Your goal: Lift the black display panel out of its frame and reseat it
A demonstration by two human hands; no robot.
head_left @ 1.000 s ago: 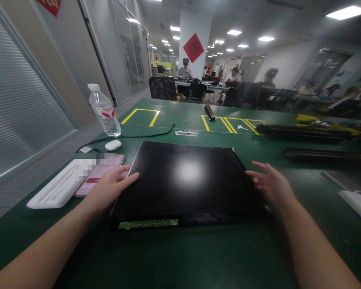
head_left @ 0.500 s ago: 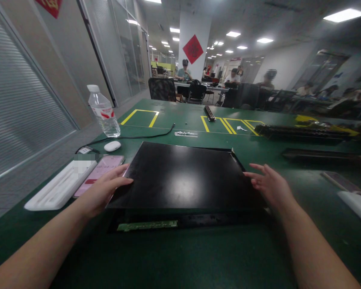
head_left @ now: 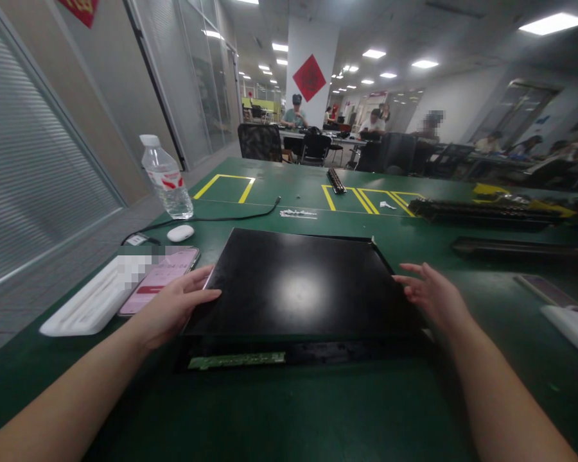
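A flat black panel (head_left: 298, 289) lies on the green table (head_left: 318, 417), with a green circuit strip (head_left: 236, 360) along its near edge. My left hand (head_left: 173, 308) grips the panel's left edge, thumb on top and the other fingers at the side. At the panel's right edge my right hand (head_left: 433, 298) rests with its fingers stretched and spread, holding nothing. A thin dark frame shows under the panel at its far right corner.
Left of the panel lie a pink phone (head_left: 161, 279), a white tray (head_left: 87, 305), a white mouse (head_left: 180, 233), a black cable (head_left: 221, 218) and a water bottle (head_left: 166, 176). Long black parts (head_left: 481, 212) lie at the right. People sit at tables behind.
My left hand drew the panel's left edge slightly left, then back right. The right hand stayed at the right edge. The frame beneath the far right corner now shows.
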